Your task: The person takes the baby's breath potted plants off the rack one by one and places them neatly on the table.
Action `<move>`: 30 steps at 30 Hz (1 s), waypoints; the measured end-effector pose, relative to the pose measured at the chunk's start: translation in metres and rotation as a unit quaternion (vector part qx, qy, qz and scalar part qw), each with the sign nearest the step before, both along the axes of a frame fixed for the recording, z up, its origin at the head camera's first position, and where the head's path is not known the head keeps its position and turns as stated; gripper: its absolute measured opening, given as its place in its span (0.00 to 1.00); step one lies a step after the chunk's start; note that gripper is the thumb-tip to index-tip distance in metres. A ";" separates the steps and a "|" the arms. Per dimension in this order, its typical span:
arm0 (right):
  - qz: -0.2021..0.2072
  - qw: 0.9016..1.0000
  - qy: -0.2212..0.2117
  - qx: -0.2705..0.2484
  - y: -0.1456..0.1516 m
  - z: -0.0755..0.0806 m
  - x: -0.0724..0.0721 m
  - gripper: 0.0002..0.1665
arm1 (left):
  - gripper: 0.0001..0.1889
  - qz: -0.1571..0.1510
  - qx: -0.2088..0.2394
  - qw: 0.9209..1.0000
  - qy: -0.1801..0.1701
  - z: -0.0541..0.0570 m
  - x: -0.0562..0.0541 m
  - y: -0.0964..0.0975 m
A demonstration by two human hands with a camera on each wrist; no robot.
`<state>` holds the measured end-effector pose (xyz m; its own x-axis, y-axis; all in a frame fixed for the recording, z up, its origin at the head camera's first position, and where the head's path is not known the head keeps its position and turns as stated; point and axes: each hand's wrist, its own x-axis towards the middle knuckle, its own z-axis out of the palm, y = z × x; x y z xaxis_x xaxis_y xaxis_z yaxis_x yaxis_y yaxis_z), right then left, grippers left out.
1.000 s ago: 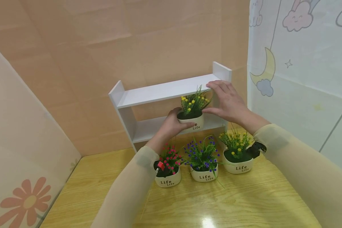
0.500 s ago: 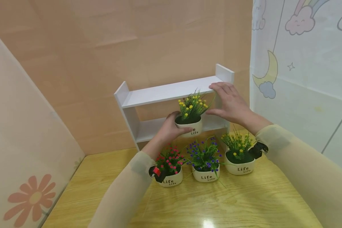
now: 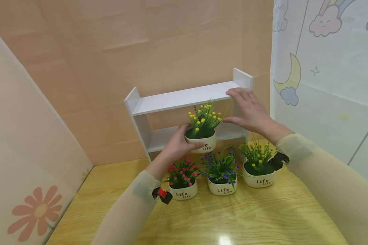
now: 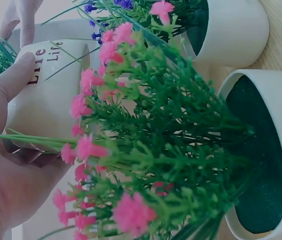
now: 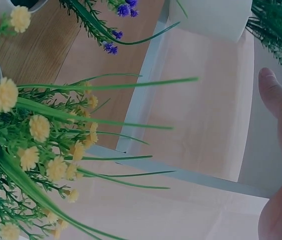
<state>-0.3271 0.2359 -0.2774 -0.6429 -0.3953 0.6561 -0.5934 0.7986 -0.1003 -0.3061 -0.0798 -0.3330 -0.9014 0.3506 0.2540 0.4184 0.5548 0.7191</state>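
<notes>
My left hand (image 3: 178,141) grips a cream "Life" flowerpot (image 3: 210,144) with artificial yellow flowers, thumb across its front and fingers behind it. The pot is upright, in front of the white shelf unit's lower board. In the left wrist view, the thumb lies over the lettering of the same pot (image 4: 56,107). My right hand (image 3: 248,110) has its fingertips at the right end of the top board (image 3: 178,98), thumb stretched out below and apart from the fingers. The right wrist view shows that thumb (image 5: 275,95) near the held plant's leaves, touching nothing visible.
On the wooden table (image 3: 196,221) before the shelf stand three more pots: one with pinkish-red flowers (image 3: 184,194), one with purple flowers (image 3: 223,190) and one with yellow flowers (image 3: 260,181). Fabric walls enclose the back and both sides.
My left hand has drawn the held flowerpot down and slightly left, out from the shelf toward me. The right hand stays at the top board; the head view has shifted slightly.
</notes>
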 end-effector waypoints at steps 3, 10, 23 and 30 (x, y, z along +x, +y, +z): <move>0.004 1.000 0.001 0.000 0.000 0.000 0.001 0.61 | 0.57 0.001 0.006 1.000 0.000 -0.001 0.004 -0.004; 0.003 1.000 0.000 0.000 -0.002 0.000 0.002 0.61 | 0.58 0.001 0.023 1.000 -0.003 0.000 0.021 -0.016; 0.012 1.000 0.021 -0.004 -0.002 0.002 0.003 0.61 | 0.47 -0.002 0.039 0.999 0.013 0.013 0.056 -0.051; 0.011 1.000 0.022 -0.005 -0.002 0.001 0.003 0.61 | 0.38 -0.021 0.088 0.996 0.003 0.017 0.067 -0.075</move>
<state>-0.3241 0.2337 -0.2764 -0.6037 -0.4024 0.6882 -0.6153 0.7841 -0.0813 -0.2391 -0.1553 -0.3158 -0.8852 0.3367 0.3210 0.4435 0.4023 0.8009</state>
